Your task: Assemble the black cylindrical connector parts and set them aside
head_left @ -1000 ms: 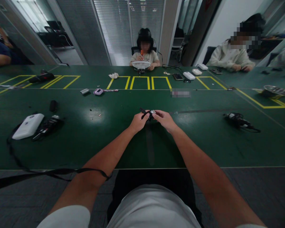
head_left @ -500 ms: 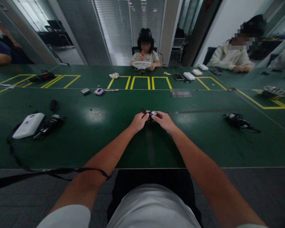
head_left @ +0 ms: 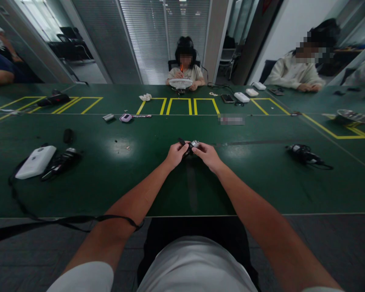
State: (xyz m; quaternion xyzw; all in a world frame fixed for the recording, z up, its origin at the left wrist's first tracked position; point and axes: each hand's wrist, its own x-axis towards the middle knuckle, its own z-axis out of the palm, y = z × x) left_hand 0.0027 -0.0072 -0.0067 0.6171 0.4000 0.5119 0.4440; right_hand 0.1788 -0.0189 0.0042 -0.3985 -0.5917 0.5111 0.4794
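Both my hands meet over the middle of the green table (head_left: 158, 178). My left hand (head_left: 175, 154) and my right hand (head_left: 207, 155) are closed in a pinch on one small black and silver object (head_left: 191, 146). A short black part sticks out of it to the upper left. My fingers hide most of it, so I cannot name it. It is held just above the table top.
A white power bank (head_left: 35, 161) and a black cabled device (head_left: 61, 159) lie at the left. Another black cabled device (head_left: 304, 154) lies at the right. Yellow-taped boxes (head_left: 179, 106) mark the far side. One person (head_left: 185, 69) sits opposite, another person (head_left: 298, 71) at far right.
My hands and the small object have shifted slightly left and nearer. Nothing else on the table has moved.
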